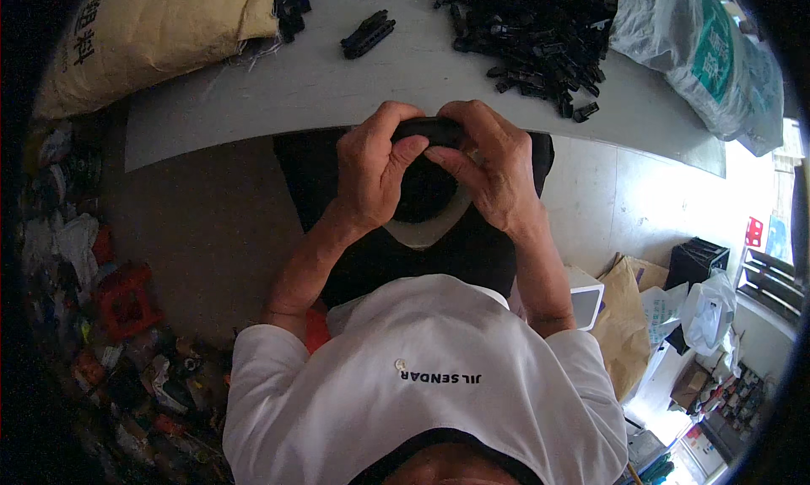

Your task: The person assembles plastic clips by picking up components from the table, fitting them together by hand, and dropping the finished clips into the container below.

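Note:
Both hands meet at the near edge of the grey table, closed on a small, long black plastic piece. My left hand pinches its left end between thumb and bent fingers. The right end sits in the grip of my right hand, with that thumb on the near side. Fingers cover much of the piece, so its exact kind is hidden. Farther back on the table lies a ribbed black plastic part. A heap of black plastic parts spreads beyond my right hand.
A tan woven sack rests at the table's left, black parts at its mouth. At the right stands a clear plastic bag. Mixed clutter with a red crate covers the left floor. A brown paper bag stands at right.

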A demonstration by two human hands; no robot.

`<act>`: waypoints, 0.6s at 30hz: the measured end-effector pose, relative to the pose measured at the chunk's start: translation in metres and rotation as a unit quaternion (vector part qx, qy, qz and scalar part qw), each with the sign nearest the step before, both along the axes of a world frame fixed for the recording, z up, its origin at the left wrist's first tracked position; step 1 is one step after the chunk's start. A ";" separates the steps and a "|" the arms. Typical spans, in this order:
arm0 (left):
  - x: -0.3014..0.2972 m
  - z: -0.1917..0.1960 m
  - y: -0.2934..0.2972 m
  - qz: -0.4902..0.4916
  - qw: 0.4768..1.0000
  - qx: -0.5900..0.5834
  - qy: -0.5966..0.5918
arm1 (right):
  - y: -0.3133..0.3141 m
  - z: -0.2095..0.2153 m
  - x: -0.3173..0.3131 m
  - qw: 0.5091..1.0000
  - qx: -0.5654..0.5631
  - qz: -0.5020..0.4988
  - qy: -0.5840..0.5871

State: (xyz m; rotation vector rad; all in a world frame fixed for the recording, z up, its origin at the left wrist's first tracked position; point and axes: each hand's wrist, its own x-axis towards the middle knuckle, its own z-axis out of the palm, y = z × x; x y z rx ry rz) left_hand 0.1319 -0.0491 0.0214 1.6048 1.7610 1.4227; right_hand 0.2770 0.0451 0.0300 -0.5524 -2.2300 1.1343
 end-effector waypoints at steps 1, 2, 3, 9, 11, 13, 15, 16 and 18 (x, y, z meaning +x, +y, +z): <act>0.000 -0.003 0.000 0.007 0.998 0.041 0.042 | -0.001 0.000 -0.002 1.000 0.018 -0.005 0.014; 0.000 -0.007 0.001 0.008 0.998 0.041 0.041 | -0.003 -0.001 -0.002 0.999 0.036 -0.009 0.027; -0.001 -0.012 0.002 0.008 0.995 0.084 0.057 | -0.003 -0.001 -0.002 0.999 0.036 -0.008 0.027; -0.005 -0.025 -0.001 -0.005 0.986 0.131 0.099 | -0.003 -0.013 -0.003 0.995 0.081 0.011 0.062; -0.006 -0.026 -0.002 -0.008 0.986 0.142 0.092 | -0.003 -0.016 -0.005 0.992 0.106 0.012 0.065; -0.007 -0.025 -0.005 0.003 0.987 0.124 0.103 | -0.001 -0.021 -0.006 0.994 0.077 0.024 0.078; -0.008 -0.027 -0.009 -0.002 0.987 0.119 0.103 | -0.001 -0.021 -0.006 0.994 0.047 0.037 0.092; -0.009 -0.027 -0.010 -0.007 0.988 0.115 0.104 | -0.001 -0.018 -0.004 0.996 0.047 0.042 0.061; -0.014 -0.025 -0.010 -0.032 0.995 0.067 0.072 | -0.001 -0.017 -0.003 0.997 0.049 0.049 0.030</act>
